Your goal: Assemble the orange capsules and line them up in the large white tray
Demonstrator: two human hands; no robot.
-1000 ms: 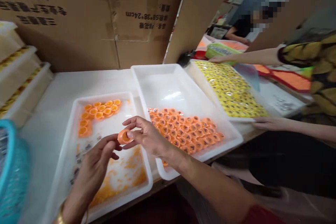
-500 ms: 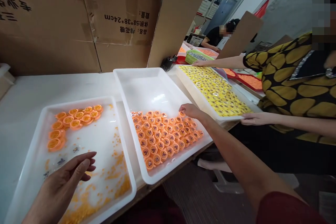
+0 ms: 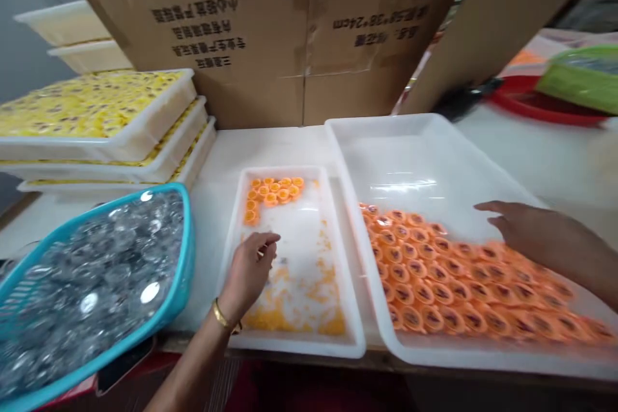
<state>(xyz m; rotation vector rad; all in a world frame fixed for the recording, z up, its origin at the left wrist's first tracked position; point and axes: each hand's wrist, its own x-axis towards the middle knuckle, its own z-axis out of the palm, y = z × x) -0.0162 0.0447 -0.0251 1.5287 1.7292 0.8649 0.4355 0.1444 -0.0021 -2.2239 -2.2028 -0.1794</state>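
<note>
My left hand, with a gold bracelet at the wrist, hovers over the smaller white tray. Its fingers are loosely bent with nothing visible between them. Small orange cups stand at that tray's far left, and loose yellow bits lie scattered toward its near side. Over the larger white tray, my right hand has its index finger stretched out and holds nothing visible. Beneath and beside it, rows of orange cups with dark printed centres fill the near part, blurred at the right.
At left, a blue basket holds many clear plastic pieces. Behind it are stacked white trays with yellow pieces. Cardboard walls off the back. A red tray and a green basket sit at the far right.
The view has swung left, bringing the blue basket and stacked trays into sight. My right hand has come away from the cups in the larger tray. The co-worker is out of view.
</note>
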